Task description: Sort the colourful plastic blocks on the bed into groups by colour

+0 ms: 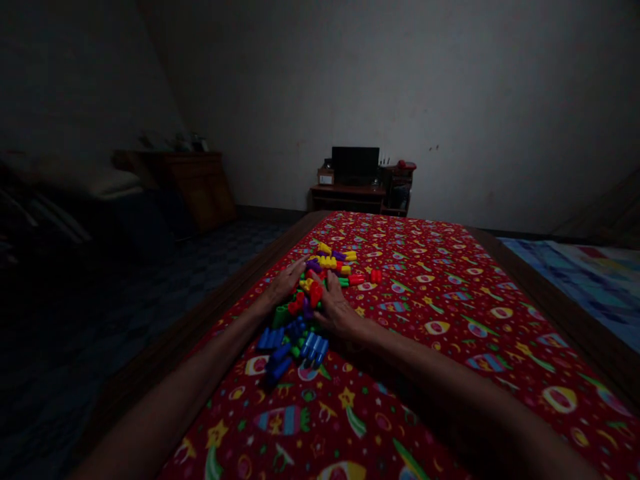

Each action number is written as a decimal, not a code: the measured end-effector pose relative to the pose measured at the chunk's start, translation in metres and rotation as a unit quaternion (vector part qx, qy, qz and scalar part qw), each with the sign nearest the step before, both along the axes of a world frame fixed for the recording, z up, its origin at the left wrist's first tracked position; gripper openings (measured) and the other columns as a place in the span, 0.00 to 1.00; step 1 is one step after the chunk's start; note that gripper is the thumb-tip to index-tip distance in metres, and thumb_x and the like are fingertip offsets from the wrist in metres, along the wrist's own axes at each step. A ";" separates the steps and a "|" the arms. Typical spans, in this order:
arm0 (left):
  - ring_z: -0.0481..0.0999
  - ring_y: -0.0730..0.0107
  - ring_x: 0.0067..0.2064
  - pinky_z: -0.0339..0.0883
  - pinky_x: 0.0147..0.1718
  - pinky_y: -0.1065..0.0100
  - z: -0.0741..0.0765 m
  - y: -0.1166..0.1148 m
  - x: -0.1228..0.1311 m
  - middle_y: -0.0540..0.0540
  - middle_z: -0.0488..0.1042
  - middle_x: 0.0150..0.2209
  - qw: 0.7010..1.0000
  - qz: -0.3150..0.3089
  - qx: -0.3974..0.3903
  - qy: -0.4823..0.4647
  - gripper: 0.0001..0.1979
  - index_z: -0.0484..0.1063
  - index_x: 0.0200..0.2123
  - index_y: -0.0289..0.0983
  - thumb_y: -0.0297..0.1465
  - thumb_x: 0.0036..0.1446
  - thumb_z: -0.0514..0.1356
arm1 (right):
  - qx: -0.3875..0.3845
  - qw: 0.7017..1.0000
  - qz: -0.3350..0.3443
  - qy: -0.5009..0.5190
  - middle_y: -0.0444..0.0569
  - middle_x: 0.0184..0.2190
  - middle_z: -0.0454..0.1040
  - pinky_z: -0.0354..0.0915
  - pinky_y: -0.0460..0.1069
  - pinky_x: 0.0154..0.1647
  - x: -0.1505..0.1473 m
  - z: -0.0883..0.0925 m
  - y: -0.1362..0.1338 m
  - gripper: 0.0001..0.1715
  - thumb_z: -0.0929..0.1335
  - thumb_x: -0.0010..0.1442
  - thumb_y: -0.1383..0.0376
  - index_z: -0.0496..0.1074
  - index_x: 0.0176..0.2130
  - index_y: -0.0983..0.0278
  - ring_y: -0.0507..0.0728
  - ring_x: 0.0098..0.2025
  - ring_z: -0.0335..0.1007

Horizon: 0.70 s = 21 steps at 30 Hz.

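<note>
A pile of plastic building blocks in several colours lies on a red patterned cloth (400, 340). My left hand (287, 283) rests along the pile's left side, its fingers stretched out against the blocks. On the right side my right hand (337, 312) is spread, with a red block (315, 293) beside its fingers. Yellow blocks (328, 263) lie beyond the hands, and a loose red block (377, 276) sits farther right. Nearer to me are blue blocks (315, 349) and a green block (281, 315). Some blocks between my hands are partly hidden.
The cloth covers a long surface with brown edges. Against the far wall stands a desk (345, 190) with a dark monitor (355, 164). A wooden cabinet (200, 183) is at the left, and a blue checked cloth (570, 280) lies at the right. The room is dim.
</note>
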<state>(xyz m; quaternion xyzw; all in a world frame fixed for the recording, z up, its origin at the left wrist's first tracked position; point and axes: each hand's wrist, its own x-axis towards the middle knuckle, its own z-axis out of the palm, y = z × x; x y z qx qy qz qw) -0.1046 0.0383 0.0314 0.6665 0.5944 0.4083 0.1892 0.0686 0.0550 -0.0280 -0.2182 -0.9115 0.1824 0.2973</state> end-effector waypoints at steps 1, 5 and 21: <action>0.61 0.54 0.63 0.52 0.63 0.55 0.004 0.006 0.000 0.39 0.68 0.59 1.000 -0.007 -0.002 -0.004 0.45 0.67 0.58 0.33 0.62 0.54 0.41 | 0.006 1.000 0.008 0.001 0.62 0.70 0.29 0.39 0.69 0.66 -0.004 0.001 0.001 0.54 0.67 0.56 0.68 0.34 0.69 0.64 0.70 0.70 0.26; 0.62 0.52 0.63 0.53 0.63 0.57 0.016 0.027 0.004 0.37 0.65 0.61 0.999 -0.037 -0.018 0.021 0.48 0.66 0.58 0.31 0.63 0.51 0.43 | -0.019 0.998 0.051 -0.009 0.64 0.68 0.44 0.45 0.66 0.65 0.001 0.015 0.013 0.54 0.71 0.51 0.66 0.44 0.68 0.68 0.70 0.69 0.38; 0.48 0.40 0.68 0.48 0.59 0.35 0.000 -0.148 0.003 0.49 0.50 0.68 0.922 -0.110 0.008 0.370 0.39 0.48 0.65 0.60 0.55 0.51 0.58 | -0.107 0.979 -0.174 0.013 0.61 0.60 0.64 0.52 0.62 0.63 0.075 0.030 0.130 0.33 0.56 0.66 0.51 0.63 0.61 0.67 0.64 0.63 0.58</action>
